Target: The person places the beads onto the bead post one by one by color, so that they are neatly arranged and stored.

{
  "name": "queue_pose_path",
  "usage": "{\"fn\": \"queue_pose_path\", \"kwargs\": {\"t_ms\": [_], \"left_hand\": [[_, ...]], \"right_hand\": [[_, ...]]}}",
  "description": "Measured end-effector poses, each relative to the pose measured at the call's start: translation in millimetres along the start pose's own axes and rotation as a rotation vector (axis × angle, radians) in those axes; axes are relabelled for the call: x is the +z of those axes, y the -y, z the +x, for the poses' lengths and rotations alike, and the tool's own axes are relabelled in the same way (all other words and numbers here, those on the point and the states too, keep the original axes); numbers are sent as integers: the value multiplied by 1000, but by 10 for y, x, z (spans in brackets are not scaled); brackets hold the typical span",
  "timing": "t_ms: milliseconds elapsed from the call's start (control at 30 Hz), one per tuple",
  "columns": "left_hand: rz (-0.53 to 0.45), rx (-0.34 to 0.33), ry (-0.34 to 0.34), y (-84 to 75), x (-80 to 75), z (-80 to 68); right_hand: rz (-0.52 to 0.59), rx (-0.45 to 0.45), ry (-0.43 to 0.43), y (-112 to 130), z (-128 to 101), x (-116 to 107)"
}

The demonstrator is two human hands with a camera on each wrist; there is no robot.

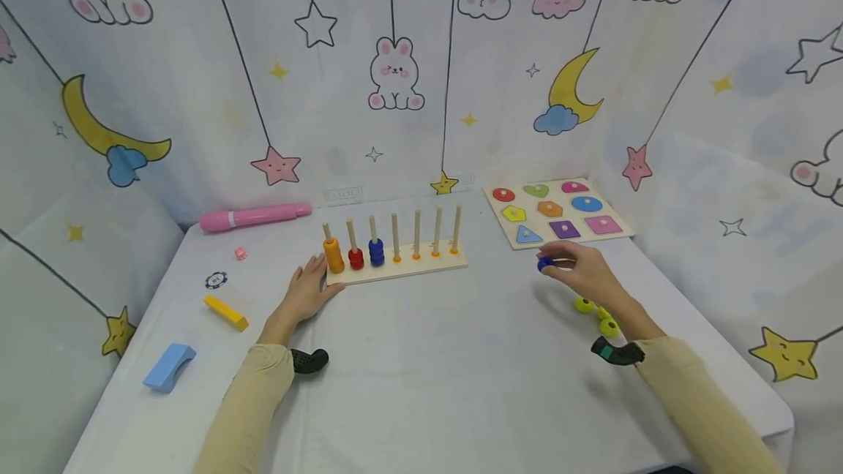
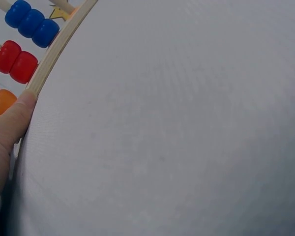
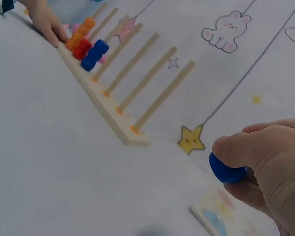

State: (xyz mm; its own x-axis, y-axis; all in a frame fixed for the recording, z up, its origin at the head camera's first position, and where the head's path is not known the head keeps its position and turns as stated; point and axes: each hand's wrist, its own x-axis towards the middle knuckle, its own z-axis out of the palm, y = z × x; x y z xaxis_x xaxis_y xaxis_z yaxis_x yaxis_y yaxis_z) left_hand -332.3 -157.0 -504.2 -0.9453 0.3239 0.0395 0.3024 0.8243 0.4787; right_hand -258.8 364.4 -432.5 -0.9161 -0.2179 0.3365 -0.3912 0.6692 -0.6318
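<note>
A wooden peg rack stands mid-table with several upright pegs. Orange beads, red beads and blue beads sit on its three left pegs; the other pegs are bare. My left hand rests flat on the cloth, fingertips touching the rack's left end. My right hand hovers right of the rack and pinches a blue bead between thumb and fingers. Yellow-green beads lie on the cloth under my right wrist.
A shape puzzle board lies at the back right. On the left lie a pink marker, a small pink die, a poker chip, a yellow block and a light blue arch block.
</note>
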Motion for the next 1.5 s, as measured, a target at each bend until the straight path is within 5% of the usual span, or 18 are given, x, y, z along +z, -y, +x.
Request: {"fn": "queue_pose_path", "kwargs": {"t_ms": [367,700,1067,1500], "left_hand": [[16,-7,-8,19,-4,-5],[4,-2,-12,7,6,4],[0,-17,-13,1,-10,-2],[15,-12,-24,3,-10,1]], "right_hand": [[57,-185,8,736,1003,345],[118,-337,97,1312,1576,937],[103,-382,176,1707,1847,1530],[22,-388,180,1806,1912,1721]]}}
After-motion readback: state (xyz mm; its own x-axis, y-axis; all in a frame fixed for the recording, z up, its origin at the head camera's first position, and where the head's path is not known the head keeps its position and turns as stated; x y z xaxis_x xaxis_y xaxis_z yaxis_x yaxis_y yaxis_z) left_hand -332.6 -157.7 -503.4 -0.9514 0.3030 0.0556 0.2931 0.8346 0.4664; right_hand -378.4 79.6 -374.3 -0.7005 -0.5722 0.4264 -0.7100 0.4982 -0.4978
